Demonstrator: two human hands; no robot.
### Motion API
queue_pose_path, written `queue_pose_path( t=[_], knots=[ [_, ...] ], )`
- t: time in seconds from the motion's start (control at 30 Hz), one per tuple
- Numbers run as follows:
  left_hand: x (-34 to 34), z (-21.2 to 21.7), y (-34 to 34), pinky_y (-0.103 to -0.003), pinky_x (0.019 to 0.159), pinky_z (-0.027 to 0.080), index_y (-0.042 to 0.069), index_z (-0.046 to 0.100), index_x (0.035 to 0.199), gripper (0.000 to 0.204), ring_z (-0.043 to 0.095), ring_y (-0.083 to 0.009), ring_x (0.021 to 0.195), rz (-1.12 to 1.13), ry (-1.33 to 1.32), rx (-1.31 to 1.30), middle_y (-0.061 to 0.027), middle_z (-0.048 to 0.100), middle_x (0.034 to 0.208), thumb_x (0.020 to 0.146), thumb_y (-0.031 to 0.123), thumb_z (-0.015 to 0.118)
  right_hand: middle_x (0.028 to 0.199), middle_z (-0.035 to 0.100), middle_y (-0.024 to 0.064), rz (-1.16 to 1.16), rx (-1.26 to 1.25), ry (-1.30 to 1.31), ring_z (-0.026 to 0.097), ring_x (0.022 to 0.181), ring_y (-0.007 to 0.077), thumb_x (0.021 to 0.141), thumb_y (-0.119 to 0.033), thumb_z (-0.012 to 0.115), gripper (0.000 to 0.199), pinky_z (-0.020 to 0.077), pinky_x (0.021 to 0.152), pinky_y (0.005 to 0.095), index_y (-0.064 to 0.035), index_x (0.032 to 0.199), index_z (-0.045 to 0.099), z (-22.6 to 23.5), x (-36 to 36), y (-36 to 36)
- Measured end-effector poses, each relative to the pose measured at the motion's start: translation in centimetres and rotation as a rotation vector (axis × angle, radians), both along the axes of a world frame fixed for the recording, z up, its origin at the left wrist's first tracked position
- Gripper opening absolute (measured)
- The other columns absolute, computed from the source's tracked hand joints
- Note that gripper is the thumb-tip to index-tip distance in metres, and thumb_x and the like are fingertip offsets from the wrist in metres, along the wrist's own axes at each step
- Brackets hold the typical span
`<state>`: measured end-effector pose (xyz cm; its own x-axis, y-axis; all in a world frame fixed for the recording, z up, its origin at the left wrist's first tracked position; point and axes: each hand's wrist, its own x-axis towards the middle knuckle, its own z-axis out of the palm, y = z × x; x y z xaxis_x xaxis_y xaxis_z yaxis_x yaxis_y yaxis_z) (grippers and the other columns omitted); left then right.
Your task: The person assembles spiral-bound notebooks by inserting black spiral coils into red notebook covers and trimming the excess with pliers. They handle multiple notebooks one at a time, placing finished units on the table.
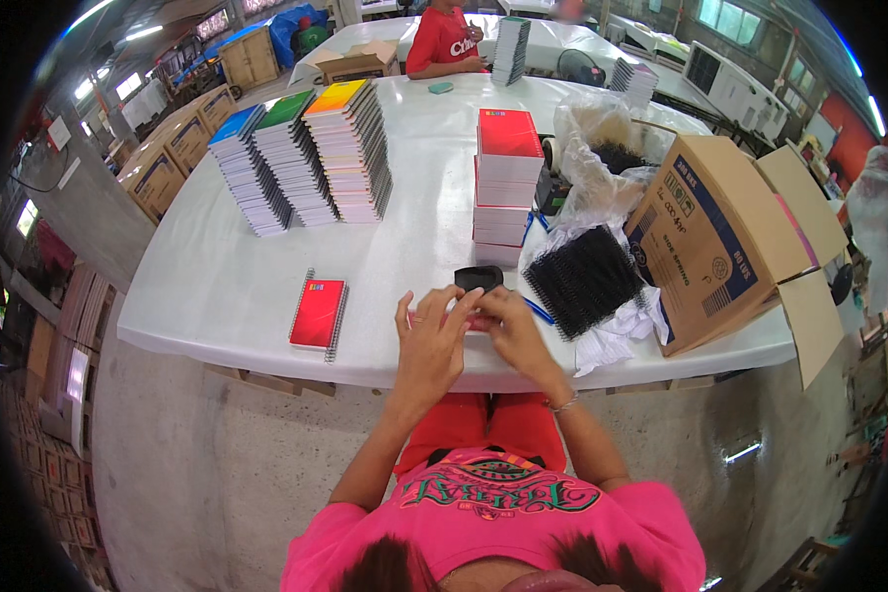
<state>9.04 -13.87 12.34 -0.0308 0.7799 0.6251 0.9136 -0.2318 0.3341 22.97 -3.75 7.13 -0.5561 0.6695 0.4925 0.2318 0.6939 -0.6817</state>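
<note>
Both hands meet at the near edge of the white worktop [227, 286]. Left hand [432, 331] and right hand [508, 326] are closed together around a small red object [477, 322], fingers curled on it from both sides; it is mostly hidden, so its kind can't be told. It sits just above the worktop edge, right in front of the person. A small black object [479, 278] lies on the worktop just beyond the hands.

To the left, a red spiral-bound notebook [319, 313] lies flat, well apart from the hands. Beyond the hands stands a tall stack of red-covered notebooks [505, 183]. Further left, three leaning stacks of spiral notebooks with blue, green and orange covers [301, 158]. To the right, a bundle of black spiral binding coils [584, 279] rests on clear plastic wrap, beside an open brown cardboard box [720, 237]. At the far end sits another person in a red shirt [444, 39].
</note>
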Motion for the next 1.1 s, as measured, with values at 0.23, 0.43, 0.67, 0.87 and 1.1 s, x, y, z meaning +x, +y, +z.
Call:
queue_pose_path(
  t=[0.23, 0.43, 0.67, 0.87, 1.1],
  knots=[
    [-1.4, -5.2, 0.8, -0.062, 0.111, 0.018, 0.012, 0.057, 0.118, 0.043, 0.054, -0.0256, 0.111, 0.029, 0.087, -0.297, -0.0065, 0.055, 0.109, 0.08, -0.005, 0.052, 0.1, 0.06, 0.0078, -0.109, -0.096, 0.088, 0.057, 0.089, 0.021, 0.078, -0.005, 0.075, 0.035, 0.0464, 0.076, 0.0304, -0.0078, 0.113, 0.069, 0.1, 3.5, 0.3],
    [-0.9, -5.6, 1.8, -0.067, 0.111, 0.014, 0.01, 0.057, 0.113, 0.036, 0.051, -0.0268, 0.114, 0.062, 0.126, -0.254, -0.0054, 0.054, 0.108, 0.079, 0.001, 0.057, 0.111, 0.054, 0.0142, -1.001, 0.172, -0.176, 0.05, 0.106, 0.0341, 0.086, -0.019, 0.07, 0.029, 0.0411, 0.091, 0.0455, -0.0127, 0.114, 0.067, 1.7, 13.1, 6.2],
    [1.2, -6.7, 2.8, -0.073, 0.109, 0.01, 0.006, 0.059, 0.109, 0.044, 0.047, -0.0303, 0.117, 0.161, 0.031, -0.09, -0.0063, 0.055, 0.111, 0.084, 0.041, 0.068, 0.118, 0.051, 0.0122, -1.022, 0.202, -0.478, 0.049, 0.112, 0.0336, 0.08, -0.019, 0.076, 0.047, 0.04, 0.092, 0.0472, -0.0139, 0.124, 0.06, -4.1, 16.6, 8.4],
    [2.4, -7.2, 3.6, -0.073, 0.106, 0.017, 0.004, 0.06, 0.099, 0.066, 0.046, -0.0309, 0.117, 0.277, -0.081, -0.102, -0.008, 0.055, 0.108, 0.072, 0.063, 0.074, 0.12, 0.052, 0.0093, -1.135, 0.141, -0.457, 0.048, 0.115, 0.0311, 0.083, -0.013, 0.073, 0.041, 0.0375, 0.092, 0.0482, -0.0142, 0.122, 0.061, -3.1, 15.3, 6.9],
    [2.7, -7.6, 3.8, -0.072, 0.105, 0.02, 0.006, 0.06, 0.09, 0.057, 0.047, -0.0304, 0.115, 0.303, -0.103, -0.047, -0.0081, 0.055, 0.103, 0.072, 0.058, 0.077, 0.119, 0.055, 0.0108, -1.007, 0.102, -0.403, 0.05, 0.115, 0.0304, 0.082, -0.01, 0.073, 0.04, 0.0378, 0.093, 0.0486, -0.0098, 0.12, 0.062, -3.4, 16.6, 7.3]
  ],
)
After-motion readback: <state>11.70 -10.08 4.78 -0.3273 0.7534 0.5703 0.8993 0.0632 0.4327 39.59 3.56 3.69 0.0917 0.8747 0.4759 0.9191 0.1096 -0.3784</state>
